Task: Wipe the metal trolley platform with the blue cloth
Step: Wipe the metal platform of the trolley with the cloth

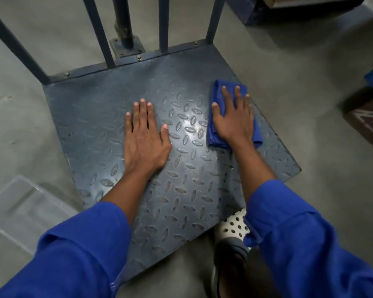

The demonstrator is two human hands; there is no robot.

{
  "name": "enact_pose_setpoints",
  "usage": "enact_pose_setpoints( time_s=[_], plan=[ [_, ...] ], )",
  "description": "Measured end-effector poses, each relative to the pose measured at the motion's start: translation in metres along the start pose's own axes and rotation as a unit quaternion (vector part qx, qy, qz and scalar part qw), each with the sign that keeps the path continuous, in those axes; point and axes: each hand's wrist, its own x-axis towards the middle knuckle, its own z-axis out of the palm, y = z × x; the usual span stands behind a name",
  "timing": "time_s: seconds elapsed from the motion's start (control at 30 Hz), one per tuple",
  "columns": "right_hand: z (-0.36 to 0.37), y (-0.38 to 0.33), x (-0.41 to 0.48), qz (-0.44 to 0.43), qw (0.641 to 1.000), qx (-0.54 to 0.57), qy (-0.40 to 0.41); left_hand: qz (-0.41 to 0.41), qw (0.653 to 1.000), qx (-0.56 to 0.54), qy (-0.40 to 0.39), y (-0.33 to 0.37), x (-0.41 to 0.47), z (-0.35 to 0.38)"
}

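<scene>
Blue cloth (pixel 219 93) folded, long axis toward rails, right hand (pixel 233 119) spread flat on it, left hand (pixel 143 136) flat on platform (pixel 91 117)

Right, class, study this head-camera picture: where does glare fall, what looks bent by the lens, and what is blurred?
Head view: glare brightens the trolley platform between the left hand and the right hand on the blue cloth; also in the head view, the wide lens splays the trolley uprights outward; the clear plastic tub at lower left looks soft.
</scene>
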Motion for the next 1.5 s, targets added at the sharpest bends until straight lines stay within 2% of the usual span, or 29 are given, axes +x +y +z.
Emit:
enact_pose_setpoints(
  time_s=[0.17, 0.23, 0.43, 0.57, 0.63, 0.77, 0.9, 0.97, 1.1, 1.17, 1.23, 1.33, 1.43, 1.5],
  plan=[
    [0.013, -0.041, -0.033, -0.188, 0.981, -0.002, -0.038, -0.001, 1.000, -0.018, 0.002, -0.012, -0.006, -0.002],
    [0.013, -0.029, -0.036, -0.210, 0.977, 0.008, -0.036, -0.006, 1.000, -0.015, -0.003, -0.027, -0.012, -0.004],
    [-0.001, 0.002, 0.016, -0.076, 0.997, 0.018, -0.012, -0.017, 1.000, 0.021, -0.014, -0.066, -0.030, -0.012],
    [0.007, -0.017, 0.023, -0.058, 0.998, -0.001, -0.016, -0.030, 0.999, 0.034, 0.003, -0.063, -0.025, -0.010],
    [0.014, -0.047, 0.017, -0.100, 0.995, -0.008, -0.024, -0.031, 0.999, 0.034, 0.004, -0.062, -0.025, -0.011],
    [0.035, -0.117, -0.015, -0.254, 0.966, -0.010, -0.046, -0.031, 0.999, 0.024, 0.015, -0.063, -0.024, -0.012],
    [0.042, -0.117, -0.024, -0.328, 0.943, 0.013, -0.061, -0.030, 0.999, 0.031, 0.018, -0.062, -0.023, -0.012],
    [0.034, -0.091, -0.007, -0.303, 0.952, 0.011, -0.048, -0.030, 0.999, 0.032, 0.012, -0.062, -0.024, -0.013],
    [0.016, -0.041, 0.024, -0.155, 0.988, 0.000, -0.026, -0.028, 0.999, 0.029, 0.005, -0.062, -0.026, -0.015],
    [0.013, -0.040, 0.026, -0.108, 0.994, 0.001, -0.021, -0.031, 0.999, 0.032, 0.006, -0.062, -0.026, -0.015],
    [0.015, -0.057, 0.021, -0.096, 0.995, -0.004, -0.025, -0.033, 0.999, 0.032, 0.006, -0.062, -0.026, -0.014],
    [0.026, -0.105, 0.004, -0.169, 0.984, -0.029, -0.044, -0.042, 0.999, 0.019, 0.006, -0.061, -0.026, -0.015],
    [0.039, -0.154, -0.013, -0.288, 0.954, -0.032, -0.079, -0.073, 0.997, 0.004, 0.017, -0.060, -0.028, -0.017],
    [0.041, -0.168, -0.013, -0.327, 0.940, -0.021, -0.094, -0.084, 0.996, 0.009, 0.018, -0.061, -0.031, -0.018]
  ],
)
